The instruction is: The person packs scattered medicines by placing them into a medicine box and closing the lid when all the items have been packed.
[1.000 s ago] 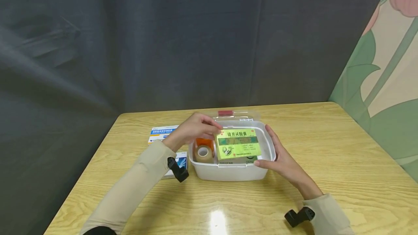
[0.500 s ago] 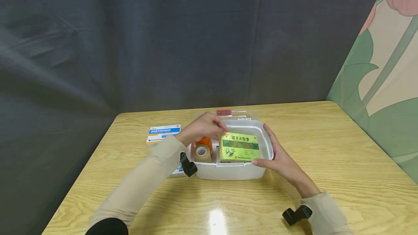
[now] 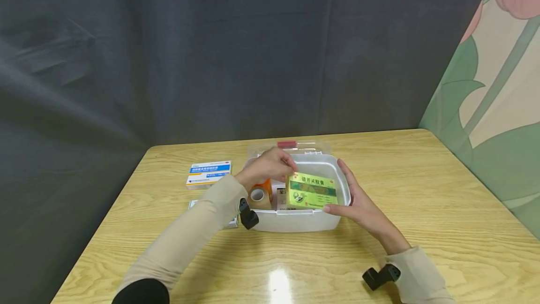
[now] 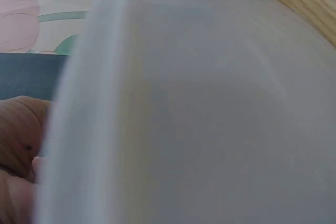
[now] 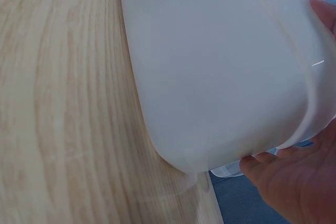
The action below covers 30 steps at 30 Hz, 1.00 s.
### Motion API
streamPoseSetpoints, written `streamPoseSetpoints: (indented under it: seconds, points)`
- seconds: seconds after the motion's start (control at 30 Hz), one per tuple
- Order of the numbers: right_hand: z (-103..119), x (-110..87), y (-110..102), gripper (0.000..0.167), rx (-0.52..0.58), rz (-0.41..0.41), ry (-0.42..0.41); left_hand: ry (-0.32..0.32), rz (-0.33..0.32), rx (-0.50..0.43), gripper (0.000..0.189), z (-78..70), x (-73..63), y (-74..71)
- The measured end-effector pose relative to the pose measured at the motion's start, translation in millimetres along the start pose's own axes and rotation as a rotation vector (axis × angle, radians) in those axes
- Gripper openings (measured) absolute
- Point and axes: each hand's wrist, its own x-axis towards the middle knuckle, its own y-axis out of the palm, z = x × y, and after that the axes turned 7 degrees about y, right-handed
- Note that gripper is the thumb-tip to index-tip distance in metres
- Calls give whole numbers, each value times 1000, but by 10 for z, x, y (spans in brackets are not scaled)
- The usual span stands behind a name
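Lengthwise in the tub (image 3: 295, 222) is the green box (image 3: 313, 192); my left hand (image 3: 270, 167) pinches the box's left corner, my right hand (image 3: 363, 206), spread, touches the tub's right end.

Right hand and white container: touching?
Touching. The right wrist view shows the right hand with fingers meeting the white container, no gap between.

On your counter (image 3: 379, 168), a tub (image 3: 295, 222) holds a tape roll (image 3: 261, 204) left of a carton (image 3: 314, 191); boxes (image 3: 208, 173) lie outside, left.
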Motion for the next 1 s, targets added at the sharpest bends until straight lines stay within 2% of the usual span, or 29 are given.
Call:
streamPoseSetpoints:
  seconds: [0.13, 0.23, 0.3, 0.43, 0.67, 0.73, 0.83, 0.93, 1.0]
  points:
    - [4, -8, -10, 110, -8, -3, 3, 29, -10, 68, 8, 26, 15, 43]
    - [0, -15, -18, 110, -4, -3, -1, 56, 8, 132, 18, 34, 24, 95]
    - [-6, -17, -20, 110, 0, 2, -6, 57, 20, 178, 23, 36, 27, 135]
    - [-22, -8, -11, 110, 11, 11, -13, 34, 52, 243, 19, 52, 6, 197]
    - [-32, 13, 23, 111, 26, 14, -20, -177, 70, 188, 9, 126, 34, 246]
    - [-29, 14, 29, 111, 23, 14, -19, -205, 60, 143, 6, 129, 62, 259]
    - [-27, 12, 31, 111, 17, 10, -19, -240, 53, 37, 26, 114, 89, 280]
    - [-26, 10, 31, 111, 12, 8, -18, -276, 40, -46, 20, 92, 84, 289]
    - [-27, 9, 30, 110, 13, 8, -15, -293, 40, -73, 9, 83, 79, 290]
